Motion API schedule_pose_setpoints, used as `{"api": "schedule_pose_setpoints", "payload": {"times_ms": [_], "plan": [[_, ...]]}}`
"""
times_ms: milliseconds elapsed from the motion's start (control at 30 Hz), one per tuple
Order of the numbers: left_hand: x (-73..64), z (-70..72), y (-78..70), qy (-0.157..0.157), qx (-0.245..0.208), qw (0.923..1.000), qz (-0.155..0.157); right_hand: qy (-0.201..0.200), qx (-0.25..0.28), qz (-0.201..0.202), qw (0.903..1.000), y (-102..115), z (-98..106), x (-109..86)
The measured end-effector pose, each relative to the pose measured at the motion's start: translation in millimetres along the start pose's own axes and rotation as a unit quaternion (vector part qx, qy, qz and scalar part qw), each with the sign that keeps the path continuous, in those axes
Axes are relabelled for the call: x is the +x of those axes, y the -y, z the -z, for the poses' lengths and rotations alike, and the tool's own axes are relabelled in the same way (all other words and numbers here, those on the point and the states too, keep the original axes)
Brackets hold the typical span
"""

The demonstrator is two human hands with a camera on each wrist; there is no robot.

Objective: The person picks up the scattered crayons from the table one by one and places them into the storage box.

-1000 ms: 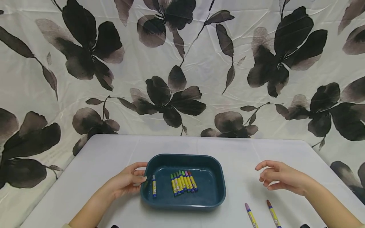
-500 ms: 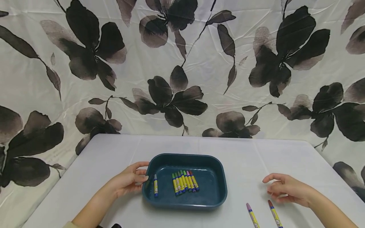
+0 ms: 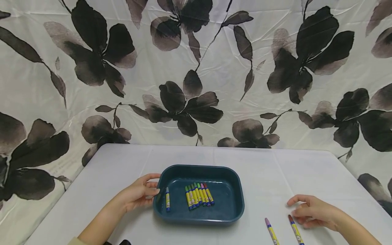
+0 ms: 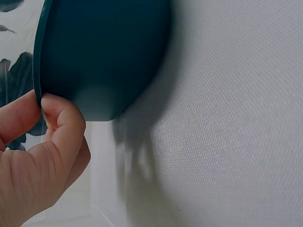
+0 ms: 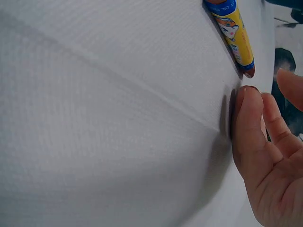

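A dark teal rectangular tray (image 3: 228, 207) stands on the white table, several yellow-wrapped crayons (image 3: 199, 196) side by side in its middle. One grey-tipped crayon (image 3: 167, 200) lies apart near its left wall. My left hand (image 3: 137, 194) pinches the tray's left rim between thumb and fingers; the left wrist view shows the grip on the tray's lip (image 4: 37, 71). On the table at right lie a purple crayon (image 3: 271, 231) and a brown crayon (image 3: 296, 230). My right hand (image 3: 320, 213) is beside the brown crayon's tip, fingers loosely bent, holding nothing. In the right wrist view, the thumb (image 5: 247, 118) is just below that tip.
The white table (image 3: 254, 170) ends at a far edge in front of a hanging white cloth (image 3: 226, 78) with dark flower prints. A small black object (image 3: 125, 242) shows at the bottom edge, near the left forearm.
My right hand has come down and slightly right, from above the table to the brown crayon's tip. The left hand keeps its hold on the tray; the crayons lie as before.
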State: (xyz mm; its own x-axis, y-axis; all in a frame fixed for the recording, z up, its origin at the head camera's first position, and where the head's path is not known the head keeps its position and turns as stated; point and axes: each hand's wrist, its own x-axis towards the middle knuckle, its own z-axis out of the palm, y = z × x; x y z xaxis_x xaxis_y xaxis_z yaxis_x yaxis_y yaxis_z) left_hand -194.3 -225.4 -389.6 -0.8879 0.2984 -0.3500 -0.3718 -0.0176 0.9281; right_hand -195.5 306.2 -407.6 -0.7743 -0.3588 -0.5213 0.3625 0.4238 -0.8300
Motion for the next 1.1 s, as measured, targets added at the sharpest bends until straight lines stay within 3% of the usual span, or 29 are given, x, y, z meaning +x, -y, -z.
{"api": "schedule_pose_setpoints", "payload": {"times_ms": [300,600,833,1100], "plan": [[-1.0,0.3,1.0,0.003,-0.005,1.0000,-0.004,0.017,0.002,0.012,0.9998,-4.8,-2.0,-3.1],[-0.8,-2.0,0.7,-0.004,-0.003,1.0000,-0.005,-0.036,-0.090,0.015,0.9952,-2.2,-17.9,-4.7],[-1.5,-1.2,1.3,0.000,-0.004,1.0000,-0.006,-0.099,-0.159,0.025,0.9821,-1.2,-32.2,-0.9],[-1.4,-1.6,0.0,0.001,-0.003,1.0000,-0.006,-0.125,-0.202,0.028,0.9709,-3.0,-40.4,-0.9]]}}
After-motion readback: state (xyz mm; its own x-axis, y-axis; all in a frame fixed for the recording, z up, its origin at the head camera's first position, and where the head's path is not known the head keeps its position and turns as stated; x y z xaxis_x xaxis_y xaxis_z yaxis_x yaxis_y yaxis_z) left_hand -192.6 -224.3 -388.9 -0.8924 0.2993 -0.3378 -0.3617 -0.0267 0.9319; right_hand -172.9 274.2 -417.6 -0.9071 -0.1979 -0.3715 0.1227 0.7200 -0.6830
